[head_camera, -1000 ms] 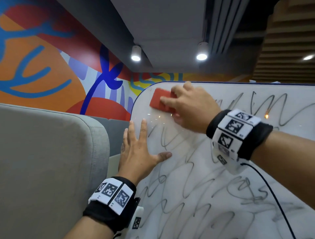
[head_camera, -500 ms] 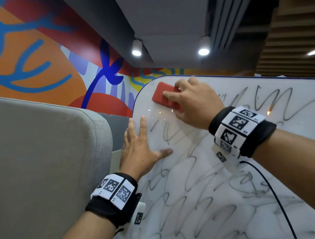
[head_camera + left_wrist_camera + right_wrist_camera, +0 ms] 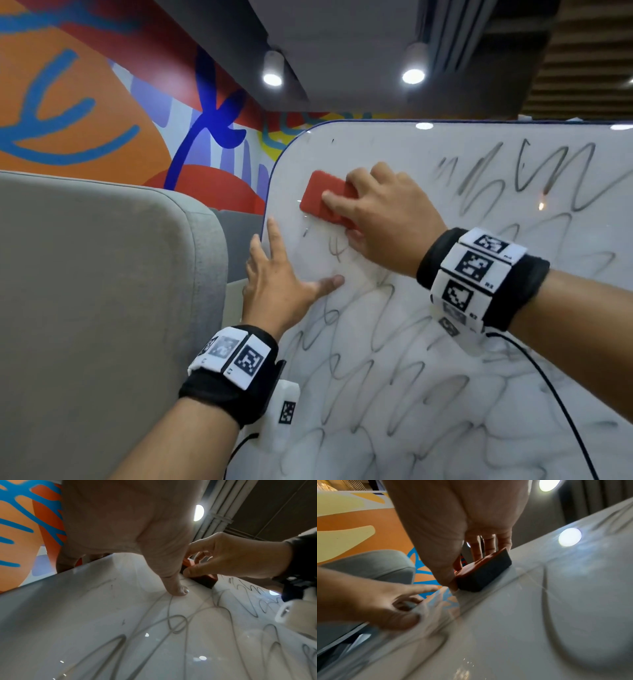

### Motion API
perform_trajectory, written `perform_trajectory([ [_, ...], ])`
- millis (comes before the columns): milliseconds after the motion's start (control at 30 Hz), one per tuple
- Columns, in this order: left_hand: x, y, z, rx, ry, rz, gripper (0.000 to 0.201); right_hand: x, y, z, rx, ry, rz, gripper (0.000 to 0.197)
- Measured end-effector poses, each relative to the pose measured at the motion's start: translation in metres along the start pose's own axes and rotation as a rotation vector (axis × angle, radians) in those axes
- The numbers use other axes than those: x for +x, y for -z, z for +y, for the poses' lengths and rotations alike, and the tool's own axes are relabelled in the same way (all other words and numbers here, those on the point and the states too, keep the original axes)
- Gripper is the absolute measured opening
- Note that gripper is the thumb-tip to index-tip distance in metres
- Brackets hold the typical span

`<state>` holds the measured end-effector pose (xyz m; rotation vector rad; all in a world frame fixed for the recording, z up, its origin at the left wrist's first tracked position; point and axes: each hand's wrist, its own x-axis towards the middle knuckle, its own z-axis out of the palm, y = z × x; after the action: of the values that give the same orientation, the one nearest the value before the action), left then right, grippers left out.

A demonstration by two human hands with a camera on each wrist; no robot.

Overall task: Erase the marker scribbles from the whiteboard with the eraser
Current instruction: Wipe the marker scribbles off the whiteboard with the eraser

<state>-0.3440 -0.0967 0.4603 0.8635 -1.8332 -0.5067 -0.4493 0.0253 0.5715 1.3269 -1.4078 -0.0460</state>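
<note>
The whiteboard (image 3: 428, 359) leans toward me, covered with grey marker scribbles (image 3: 394, 394) over its lower and right parts; its top left corner looks wiped. My right hand (image 3: 380, 219) grips the red eraser (image 3: 320, 198) with its dark felt face (image 3: 481, 577) pressed flat on the board near that corner. My left hand (image 3: 277, 277) lies flat with straight fingers on the board's left edge, just below the eraser, thumb (image 3: 176, 588) pressed on the surface. In the left wrist view the right hand (image 3: 231, 559) pinches the eraser (image 3: 205, 580) behind my thumb.
A grey padded seat back (image 3: 102, 308) stands close to the board's left edge. A painted orange, red and blue wall (image 3: 85, 102) rises behind it. A black cable (image 3: 548, 383) hangs from my right wrist across the board.
The eraser and my right hand slid down and a little left on the board, wiping strokes near the top left. My left hand stayed flat at the edge.
</note>
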Motion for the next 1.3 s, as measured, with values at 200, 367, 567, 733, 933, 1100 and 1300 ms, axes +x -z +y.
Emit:
perform_trajectory([
  [200, 0.001, 0.001, -0.003, -0.059, 0.044, -0.011, 0.146, -0.006, 0.0, 0.0, -0.004, 0.086, -0.018, 0.056],
  [367, -0.003, -0.001, -0.008, -0.169, 0.138, -0.031, 0.151, -0.013, -0.006, -0.012, 0.016, 0.04, -0.035, 0.054],
  [567, -0.006, -0.002, -0.014, -0.22, 0.161, -0.043, 0.149, -0.009, -0.002, 0.005, 0.003, 0.013, 0.023, 0.054],
  [733, -0.011, -0.005, -0.014, -0.139, 0.107, -0.006, 0.142, -0.03, -0.016, -0.009, 0.032, 0.065, 0.023, 0.055],
  [933, -0.014, -0.001, -0.006, 0.086, -0.053, 0.045, 0.123, -0.018, 0.001, 0.011, 0.021, 0.065, 0.013, 0.054],
  [1100, -0.017, -0.002, -0.002, 0.119, -0.12, 0.092, 0.118, -0.006, -0.001, 0.003, 0.0, -0.029, 0.075, 0.045],
  [1300, -0.021, -0.001, -0.002, 0.058, -0.156, 0.097, 0.116, 0.003, -0.009, -0.012, -0.042, 0.089, 0.073, 0.042],
])
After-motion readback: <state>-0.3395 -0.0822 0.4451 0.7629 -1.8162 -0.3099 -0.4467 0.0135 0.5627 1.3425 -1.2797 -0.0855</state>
